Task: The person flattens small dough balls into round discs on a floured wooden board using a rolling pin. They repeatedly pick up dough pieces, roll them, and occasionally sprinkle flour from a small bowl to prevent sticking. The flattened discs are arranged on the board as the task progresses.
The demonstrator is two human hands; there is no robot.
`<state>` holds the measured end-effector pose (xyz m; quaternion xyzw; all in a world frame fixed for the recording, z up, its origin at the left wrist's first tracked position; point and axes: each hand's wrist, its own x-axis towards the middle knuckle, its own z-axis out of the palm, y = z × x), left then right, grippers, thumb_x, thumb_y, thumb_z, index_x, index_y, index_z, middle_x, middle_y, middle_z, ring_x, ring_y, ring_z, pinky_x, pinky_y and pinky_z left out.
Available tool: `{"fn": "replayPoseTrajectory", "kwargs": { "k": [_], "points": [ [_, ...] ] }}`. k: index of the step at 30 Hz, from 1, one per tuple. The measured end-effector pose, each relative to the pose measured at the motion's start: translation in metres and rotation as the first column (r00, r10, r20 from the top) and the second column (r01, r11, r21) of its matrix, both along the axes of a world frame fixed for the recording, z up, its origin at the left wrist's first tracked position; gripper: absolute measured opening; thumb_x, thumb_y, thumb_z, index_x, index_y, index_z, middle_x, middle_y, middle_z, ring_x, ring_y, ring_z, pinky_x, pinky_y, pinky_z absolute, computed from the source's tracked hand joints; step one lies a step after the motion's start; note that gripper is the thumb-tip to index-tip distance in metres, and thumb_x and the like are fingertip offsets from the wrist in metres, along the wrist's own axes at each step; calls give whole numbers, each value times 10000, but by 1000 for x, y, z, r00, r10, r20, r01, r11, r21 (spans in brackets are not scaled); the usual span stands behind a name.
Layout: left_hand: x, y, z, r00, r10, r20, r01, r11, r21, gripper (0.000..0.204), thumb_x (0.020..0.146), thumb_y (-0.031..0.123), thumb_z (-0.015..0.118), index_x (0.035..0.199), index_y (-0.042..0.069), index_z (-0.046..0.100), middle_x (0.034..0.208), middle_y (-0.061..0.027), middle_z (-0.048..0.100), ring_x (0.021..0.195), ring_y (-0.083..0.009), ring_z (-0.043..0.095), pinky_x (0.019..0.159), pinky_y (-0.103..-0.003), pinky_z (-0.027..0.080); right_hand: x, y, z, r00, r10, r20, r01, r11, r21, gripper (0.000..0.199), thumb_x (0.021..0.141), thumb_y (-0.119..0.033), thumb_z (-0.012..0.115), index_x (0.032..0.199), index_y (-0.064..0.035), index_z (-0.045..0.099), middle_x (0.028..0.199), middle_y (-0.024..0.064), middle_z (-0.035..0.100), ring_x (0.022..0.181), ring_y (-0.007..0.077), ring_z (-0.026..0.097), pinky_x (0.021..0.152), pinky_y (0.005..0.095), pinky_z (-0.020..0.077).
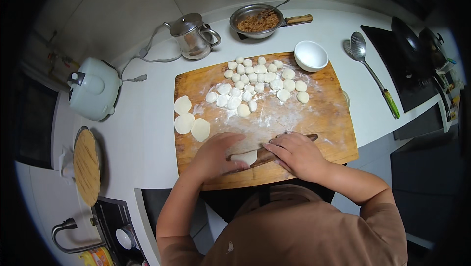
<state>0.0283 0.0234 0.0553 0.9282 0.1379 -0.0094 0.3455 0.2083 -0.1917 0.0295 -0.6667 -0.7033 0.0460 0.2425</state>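
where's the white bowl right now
In the head view, the white bowl sits on the far right corner of the wooden cutting board, beside the dough pieces.

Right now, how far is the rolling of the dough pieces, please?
Done: three flat round wrappers lie at the left edge of the wooden board. In hand: the left hand holds one dough piece while the right hand presses the rolling pin over it. Left: a cluster of about thirty small dough lumps is not yet rolled.
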Motion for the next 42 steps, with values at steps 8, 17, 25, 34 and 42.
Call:
{"fn": "replayPoseTrajectory", "kwargs": {
  "k": [8, 17, 25, 34, 42],
  "points": [
    [-11, -25, -16, 990, -86, 116, 82, 996, 42, 431, 845, 229, 751, 1229, 77, 629, 1173, -116, 673, 1050, -351, 622, 888, -430, 501, 1, 3, -1, 999, -38, 10, 38, 999, 25, 495, 806, -174, 717, 1287, -113, 617, 1078, 54, 658, 990, 262, 625, 862, 400, 489],
    [-21, -19, -25, 979, 42, 197, -41, 999, -11, 300, 874, 214, 727, 1146, 95, 691, 1077, -107, 719, 960, -334, 673, 816, -417, 542, 0, 7, 6, 999, -4, 54, 3, 1000, 20, 503, 794, -177, 728, 1282, -117, 624, 1074, 56, 655, 991, 259, 625, 858, 386, 486],
    [-26, -15, -32, 962, 56, 268, -47, 998, -40, 250, 887, 187, 729, 1120, 96, 731, 1050, -108, 732, 965, -302, 690, 833, -377, 552, 1, 8, 10, 998, -5, 57, 4, 1000, 19, 503, 796, -179, 723, 1285, -120, 622, 1073, 53, 654, 988, 257, 626, 852, 383, 488],
    [-21, 16, -34, 866, 471, -168, -463, 629, -624, 156, 990, 150, 634, 1019, 36, 736, 895, -38, 724, 808, -125, 671, 718, -280, 551, 0, 14, 14, 987, 82, 140, -103, 984, 146, 404, 865, -148, 567, 1265, -143, 626, 1128, 39, 649, 1031, 228, 626, 873, 376, 498],
    [-50, 87, -32, 739, 671, -62, -586, 595, -550, 209, 976, 158, 648, 1120, 18, 705, 950, -55, 721, 793, -170, 686, 691, -300, 546, 7, 3, 13, 996, 43, 76, -57, 979, 196, 363, 865, -146, 566, 1217, -142, 654, 1115, 37, 657, 1030, 223, 626, 841, 376, 502]
  ]
}}
